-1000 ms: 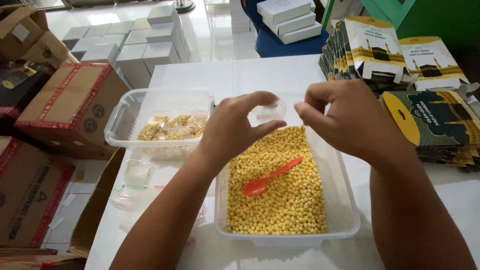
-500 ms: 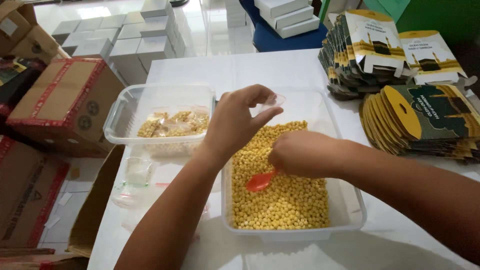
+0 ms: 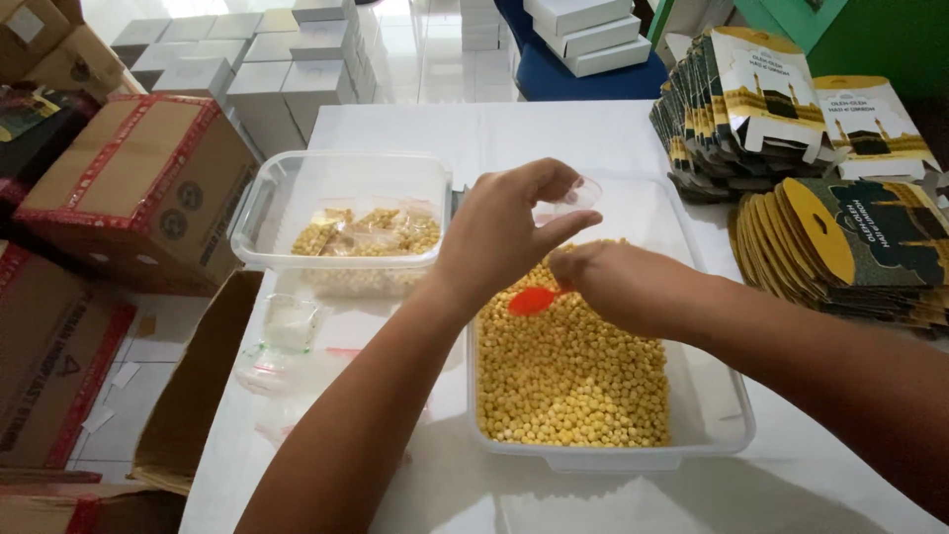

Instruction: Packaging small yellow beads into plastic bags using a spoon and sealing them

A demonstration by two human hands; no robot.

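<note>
My left hand point(image 3: 504, 235) pinches a small clear plastic bag point(image 3: 571, 195) held open above the far end of a clear tub point(image 3: 717, 415) filled with yellow chickpeas point(image 3: 568, 376). Just below the bag, my right hand point(image 3: 608, 280) grips the handle of an orange plastic spoon point(image 3: 534, 300), whose bowl hangs just above the chickpeas. A second clear tub point(image 3: 267, 213) to the left holds several small filled bags of chickpeas point(image 3: 366, 235).
Flat printed cartons point(image 3: 840, 222) are stacked at the table's right. A small pile of empty clear bags point(image 3: 282, 341) lies at the left edge. Brown cardboard boxes point(image 3: 138, 188) and white boxes point(image 3: 257, 79) stand on the floor to the left and beyond.
My right hand came down from beside the bag, took the orange spoon lying on the chickpeas and lifted it toward the bag. My left hand kept holding the bag.
</note>
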